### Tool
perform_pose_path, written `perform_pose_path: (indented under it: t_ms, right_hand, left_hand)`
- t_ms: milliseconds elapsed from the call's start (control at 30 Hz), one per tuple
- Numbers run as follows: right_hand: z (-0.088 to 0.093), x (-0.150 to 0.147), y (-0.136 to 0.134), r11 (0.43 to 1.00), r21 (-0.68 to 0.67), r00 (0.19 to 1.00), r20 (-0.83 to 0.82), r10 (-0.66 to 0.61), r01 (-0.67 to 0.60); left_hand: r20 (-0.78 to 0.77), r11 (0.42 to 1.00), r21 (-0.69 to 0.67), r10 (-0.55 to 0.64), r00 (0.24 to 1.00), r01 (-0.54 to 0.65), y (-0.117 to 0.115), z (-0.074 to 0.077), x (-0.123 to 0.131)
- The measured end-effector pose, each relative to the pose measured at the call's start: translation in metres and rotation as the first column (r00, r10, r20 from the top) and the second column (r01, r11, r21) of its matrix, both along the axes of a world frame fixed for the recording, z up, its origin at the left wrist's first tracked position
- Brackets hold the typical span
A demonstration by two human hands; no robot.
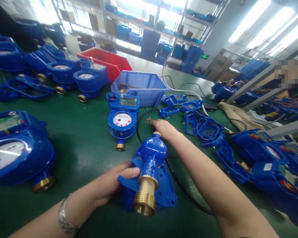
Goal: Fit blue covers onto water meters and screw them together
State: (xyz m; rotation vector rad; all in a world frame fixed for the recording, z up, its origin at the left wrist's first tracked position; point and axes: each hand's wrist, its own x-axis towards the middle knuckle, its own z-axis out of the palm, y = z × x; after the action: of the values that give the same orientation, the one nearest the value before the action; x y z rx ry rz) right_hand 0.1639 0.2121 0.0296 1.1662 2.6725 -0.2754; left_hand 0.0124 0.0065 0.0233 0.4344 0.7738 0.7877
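Observation:
A blue water meter point(154, 153) with brass threaded ends lies tipped over in front of me, its underside facing up. My left hand point(116, 180) grips its left side, thumb on the blue casing. Beyond the meter, my right hand point(162, 128) reaches to a small pile of brass-coloured screws point(148, 121) on the green table mat point(89, 138). Its fingers are bent together at the pile's edge, and their tips are mostly hidden. Another water meter point(122, 119) stands face up just left of the screws, its white dial showing.
A light blue bin point(141, 86) and a red bin point(106, 61) stand behind. Blue plastic frames point(201, 125) lie at right, beside a black cable point(181, 191). More meters fill the left point(17, 148) and right point(275, 175) sides. A person is partly visible at far right.

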Motion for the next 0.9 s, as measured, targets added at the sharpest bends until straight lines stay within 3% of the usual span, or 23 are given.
perform_pose_path:
  t_ms: [133,267,367,467,533,600,733,900]
  right_hand:
    - [0.004,0.011,-0.001,0.983,0.015,0.963,-0.204,-0.179,0.185]
    - [0.028,0.037,-0.031,0.926,-0.050,0.796,-0.495,-0.349,0.375]
    - [0.043,0.058,-0.077,0.908,-0.181,0.665,-0.630,-0.402,0.378]
    - [0.047,0.068,-0.122,0.866,-0.424,0.529,-0.686,-0.499,0.267]
    - [0.045,0.068,-0.141,0.853,-0.472,0.550,-0.662,-0.510,0.223]
    - [0.042,0.064,-0.150,0.875,-0.419,0.619,-0.628,-0.472,0.242]
    - [0.040,0.061,-0.150,0.902,-0.332,0.695,-0.579,-0.426,0.276]
    - [0.042,0.061,-0.148,0.906,-0.347,0.719,-0.562,-0.409,0.244]
  left_hand:
    - [0.000,1.000,-0.003,-0.004,1.000,0.004,0.000,0.002,0.001]
    - [0.005,1.000,-0.017,0.005,1.000,-0.005,-0.002,0.001,0.001]
    - [-0.002,0.999,-0.028,0.015,1.000,-0.015,-0.002,-0.001,0.001]
    - [0.022,0.999,-0.032,0.019,1.000,-0.019,-0.002,-0.001,0.001]
    - [0.038,0.999,-0.040,0.023,0.999,-0.022,-0.002,-0.001,0.001]
    - [0.039,0.999,-0.049,0.024,0.999,-0.022,-0.002,0.000,0.002]
    - [0.018,0.998,-0.060,0.003,1.000,-0.002,-0.002,0.001,0.002]
    - [0.027,1.000,-0.003,-0.011,1.000,0.011,-0.001,-0.001,0.001]
